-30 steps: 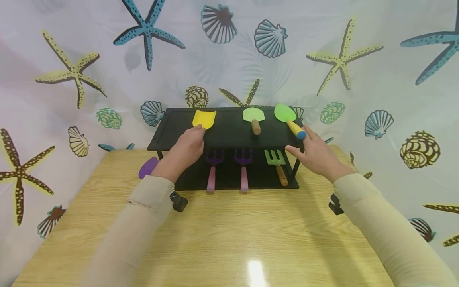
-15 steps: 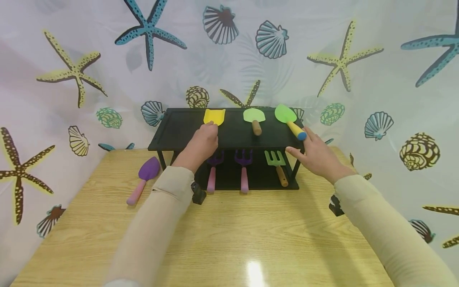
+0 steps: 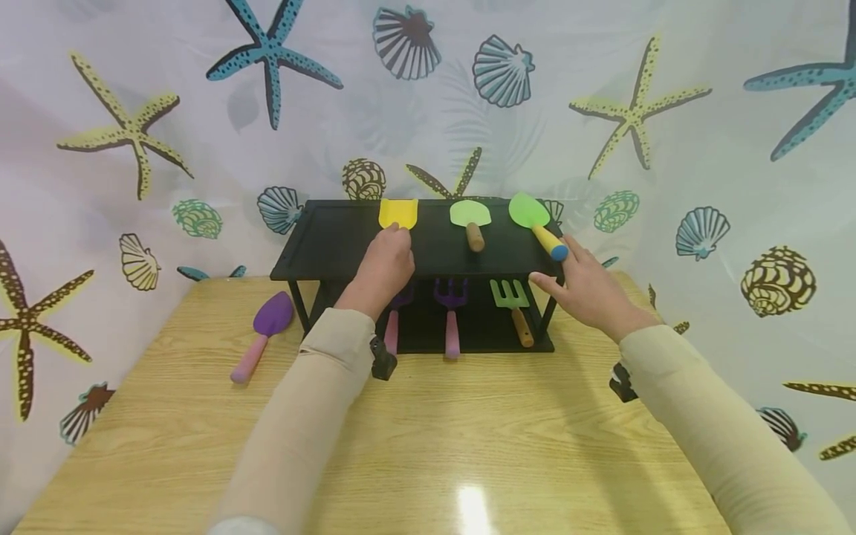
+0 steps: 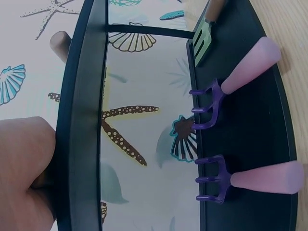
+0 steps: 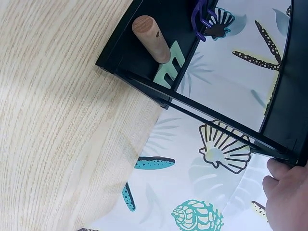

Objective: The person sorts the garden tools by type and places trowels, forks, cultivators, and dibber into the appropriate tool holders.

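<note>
My left hand [image 3: 386, 261] holds a small yellow toy shovel [image 3: 398, 213] by its handle, which the fingers hide. The shovel's blade lies at the back of the upper shelf of a black two-tier rack [image 3: 321, 245]. At the rack's right front corner, my right hand [image 3: 594, 291] grips the shelf edge, thumb along the front. Beside that hand lies a green trowel [image 3: 530, 212] with a yellow and blue handle. Between the hands is a pale green shovel [image 3: 470, 213] with a wooden handle. In the left wrist view, only part of the left hand [image 4: 24, 168] shows.
The lower shelf bears two purple hand forks [image 3: 452, 327] [image 4: 264, 177] with pink handles and a green fork [image 3: 520, 327] with a wooden handle. A purple trowel [image 3: 273, 316] lies on the wooden table [image 3: 414, 446] left of the rack. A patterned curtain [image 3: 428, 119] hangs behind.
My left hand has moved right along the upper shelf with the yellow shovel, then slowed. The purple trowel on the left has come into full view. My right hand stays at the corner.
</note>
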The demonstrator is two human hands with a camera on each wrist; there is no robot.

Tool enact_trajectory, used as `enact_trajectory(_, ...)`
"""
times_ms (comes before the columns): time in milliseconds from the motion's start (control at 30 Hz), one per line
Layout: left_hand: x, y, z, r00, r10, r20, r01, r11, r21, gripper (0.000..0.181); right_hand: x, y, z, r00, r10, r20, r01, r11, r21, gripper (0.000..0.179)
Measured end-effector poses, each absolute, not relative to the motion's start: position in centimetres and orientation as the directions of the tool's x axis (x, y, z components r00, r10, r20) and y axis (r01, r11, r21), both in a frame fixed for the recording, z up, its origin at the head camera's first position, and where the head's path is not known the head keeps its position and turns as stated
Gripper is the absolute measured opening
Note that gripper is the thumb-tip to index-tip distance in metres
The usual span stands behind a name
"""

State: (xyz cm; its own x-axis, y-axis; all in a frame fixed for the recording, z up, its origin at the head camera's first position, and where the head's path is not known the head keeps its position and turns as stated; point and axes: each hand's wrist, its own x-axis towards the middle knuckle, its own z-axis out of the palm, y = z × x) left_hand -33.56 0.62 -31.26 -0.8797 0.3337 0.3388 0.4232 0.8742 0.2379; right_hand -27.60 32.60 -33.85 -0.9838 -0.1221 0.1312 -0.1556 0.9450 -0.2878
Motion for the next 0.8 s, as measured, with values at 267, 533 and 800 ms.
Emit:
enact_trajectory(267,-34.02,1.02,-31.55,-0.896,0.278,0.346,0.384,0.877,0.289,0.024,-27.78,32.68,-34.01,-0.983,-0.118,0.139,-0.154,0.945,-0.289,0.104)
enact_trajectory(533,-34.13,1.04,-31.73,-0.875,0.302,0.378,0.412,0.875,0.254,0.022,-27.71,32.49,-34.03,-0.983,-0.118,0.142,-0.155,0.944,-0.292,0.101)
enact_trajectory(800,-34.57,0.80,-31.02,-0.929,0.263,0.261,0.355,0.838,0.416,0.047,-27.78,32.63,-34.06,-0.984,-0.119,0.134,-0.156,0.937,-0.312,0.100)
